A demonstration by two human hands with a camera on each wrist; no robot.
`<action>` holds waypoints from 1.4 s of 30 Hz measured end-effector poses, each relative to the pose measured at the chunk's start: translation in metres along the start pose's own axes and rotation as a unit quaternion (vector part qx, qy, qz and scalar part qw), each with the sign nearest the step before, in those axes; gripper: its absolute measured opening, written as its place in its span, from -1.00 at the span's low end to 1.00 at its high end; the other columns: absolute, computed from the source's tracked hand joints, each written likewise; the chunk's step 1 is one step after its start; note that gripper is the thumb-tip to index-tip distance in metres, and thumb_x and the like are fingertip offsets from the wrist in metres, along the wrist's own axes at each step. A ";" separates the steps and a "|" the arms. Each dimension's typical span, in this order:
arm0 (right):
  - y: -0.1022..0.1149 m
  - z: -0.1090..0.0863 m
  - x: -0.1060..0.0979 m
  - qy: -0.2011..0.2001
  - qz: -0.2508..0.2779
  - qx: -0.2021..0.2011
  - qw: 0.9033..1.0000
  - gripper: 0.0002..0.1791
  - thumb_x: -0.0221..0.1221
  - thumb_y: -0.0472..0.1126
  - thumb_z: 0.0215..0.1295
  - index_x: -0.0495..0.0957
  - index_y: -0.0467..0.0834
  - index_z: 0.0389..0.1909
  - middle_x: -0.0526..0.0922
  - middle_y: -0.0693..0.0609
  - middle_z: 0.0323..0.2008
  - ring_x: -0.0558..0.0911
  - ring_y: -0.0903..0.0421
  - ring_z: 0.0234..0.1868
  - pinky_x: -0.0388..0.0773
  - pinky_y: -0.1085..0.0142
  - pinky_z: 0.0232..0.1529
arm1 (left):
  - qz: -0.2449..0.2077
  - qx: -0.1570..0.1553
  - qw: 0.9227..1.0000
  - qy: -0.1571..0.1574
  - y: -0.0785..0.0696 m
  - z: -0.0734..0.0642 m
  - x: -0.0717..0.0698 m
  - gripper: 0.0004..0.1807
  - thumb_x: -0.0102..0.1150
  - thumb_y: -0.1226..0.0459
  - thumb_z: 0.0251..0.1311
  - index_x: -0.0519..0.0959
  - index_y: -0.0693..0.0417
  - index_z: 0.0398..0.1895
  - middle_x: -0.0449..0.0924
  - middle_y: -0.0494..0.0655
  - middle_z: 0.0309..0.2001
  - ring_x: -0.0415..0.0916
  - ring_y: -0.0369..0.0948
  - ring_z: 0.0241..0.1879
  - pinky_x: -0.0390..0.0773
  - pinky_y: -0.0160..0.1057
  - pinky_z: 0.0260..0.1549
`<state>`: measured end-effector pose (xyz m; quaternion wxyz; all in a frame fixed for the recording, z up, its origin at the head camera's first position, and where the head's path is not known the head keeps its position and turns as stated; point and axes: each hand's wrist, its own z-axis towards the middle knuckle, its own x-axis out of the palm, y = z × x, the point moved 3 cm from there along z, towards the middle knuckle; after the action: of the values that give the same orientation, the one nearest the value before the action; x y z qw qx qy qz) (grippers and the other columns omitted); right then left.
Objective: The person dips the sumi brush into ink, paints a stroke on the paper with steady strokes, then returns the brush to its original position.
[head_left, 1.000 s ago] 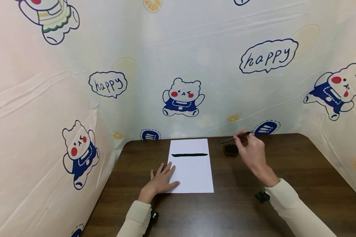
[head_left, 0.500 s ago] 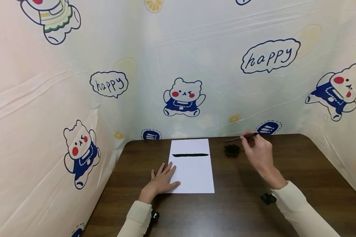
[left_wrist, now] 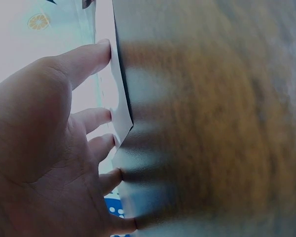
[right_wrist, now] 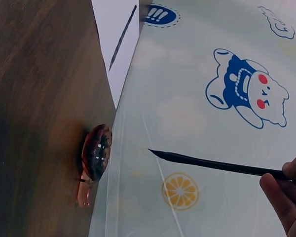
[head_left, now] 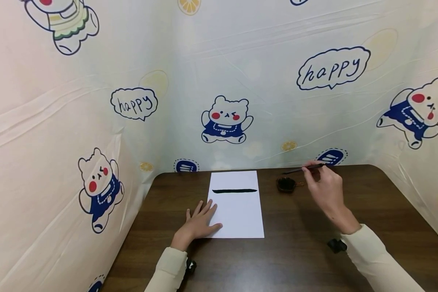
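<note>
The right hand (head_left: 326, 190) pinches a brush (head_left: 303, 169) lying nearly level, tip pointing at the paper (head_left: 237, 211), just above the ink dish (head_left: 286, 185). The left hand (head_left: 198, 223) lies flat on the paper's near-left corner.

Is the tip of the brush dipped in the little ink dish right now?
No, the brush is held in the air by the right hand, its tip clear of the ink dish.

A thin black brush (head_left: 303, 169) (tip dark with ink) lies nearly level, pinched in the right hand (head_left: 325, 190), pointing left.
</note>
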<state>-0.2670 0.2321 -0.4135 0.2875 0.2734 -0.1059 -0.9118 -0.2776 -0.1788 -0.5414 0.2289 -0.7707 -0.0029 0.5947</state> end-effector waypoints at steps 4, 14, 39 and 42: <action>-0.002 0.000 -0.003 -0.002 -0.007 -0.005 1.000 -0.87 0.41 -0.39 0.33 0.72 -0.29 -0.14 0.81 -0.18 -0.31 0.74 -0.02 -0.44 0.51 0.24 -0.44 | 0.001 -0.001 1.000 0.003 -0.001 0.000 -0.001 -0.06 0.14 -0.24 0.45 0.13 -0.05 0.73 -0.10 0.00 0.77 -0.24 0.23 0.74 -0.29 0.66 0.46; -0.005 -0.002 -0.010 -0.002 0.001 -0.012 1.000 -0.82 0.39 -0.47 0.29 0.73 -0.29 -0.10 0.83 -0.16 -0.20 0.79 -0.06 -0.29 0.52 0.27 -0.28 | 0.001 0.001 1.000 0.002 -0.001 0.000 -0.002 -0.05 0.15 -0.24 0.43 0.14 -0.04 0.73 -0.09 0.01 0.76 -0.23 0.25 0.73 -0.28 0.67 0.45; -0.017 -0.015 -0.016 0.064 -0.014 -0.152 0.986 -0.42 -0.11 0.04 0.72 0.71 -0.35 0.00 0.79 -0.23 -0.11 0.77 -0.12 -0.12 0.69 0.04 -0.15 | 0.000 0.002 1.000 0.002 0.000 0.000 0.001 -0.05 0.14 -0.27 0.44 0.14 -0.05 0.73 -0.09 -0.01 0.77 -0.23 0.23 0.73 -0.27 0.66 0.46; -0.018 -0.016 -0.017 0.074 -0.022 -0.169 0.983 -0.39 -0.15 0.07 0.75 0.71 -0.35 0.01 0.79 -0.22 -0.09 0.76 -0.11 -0.09 0.70 0.06 -0.11 | -0.001 0.002 1.000 0.002 0.001 0.000 0.000 -0.05 0.15 -0.26 0.44 0.14 -0.05 0.73 -0.09 -0.01 0.77 -0.23 0.23 0.73 -0.27 0.66 0.45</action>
<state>-0.2547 0.2554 -0.4259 0.3169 0.2899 0.0775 -0.8997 -0.2779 -0.1793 -0.5418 0.2314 -0.7712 -0.0024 0.5931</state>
